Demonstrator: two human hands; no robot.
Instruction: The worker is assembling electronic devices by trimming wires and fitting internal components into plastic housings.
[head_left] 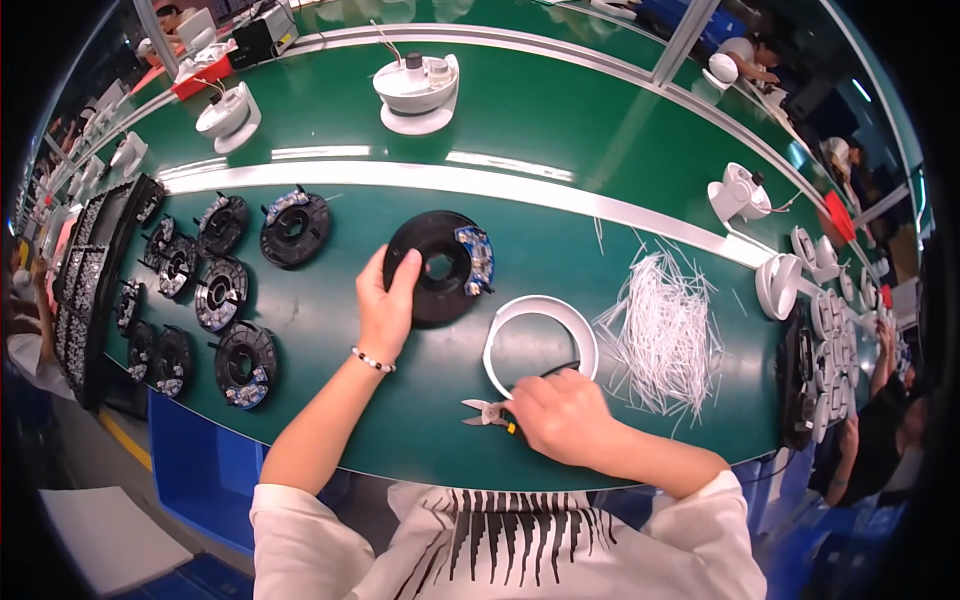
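My left hand (pixel 388 305) grips a round black disc (pixel 415 285) by its left edge, thumb on top. A blue circuit board (pixel 474 262) sits along the disc's right side, and the disc has a hole in its middle. My right hand (pixel 565 415) is closed around a pair of cutting pliers (pixel 487 411). Their jaws point left and stand apart; most of the handles are hidden under my fingers. Just beyond that hand a white plastic ring (pixel 503 325) lies on the green bench. A black cord-like piece (pixel 556 369) shows between hand and ring.
A pile of thin white strips (pixel 662 335) lies right of the ring. Several black discs (pixel 295 228) with boards are spread at left, beside a black parts tray (pixel 95 260). White housings (pixel 416 95) stand on the far green surface. White rings (pixel 820 330) crowd the right.
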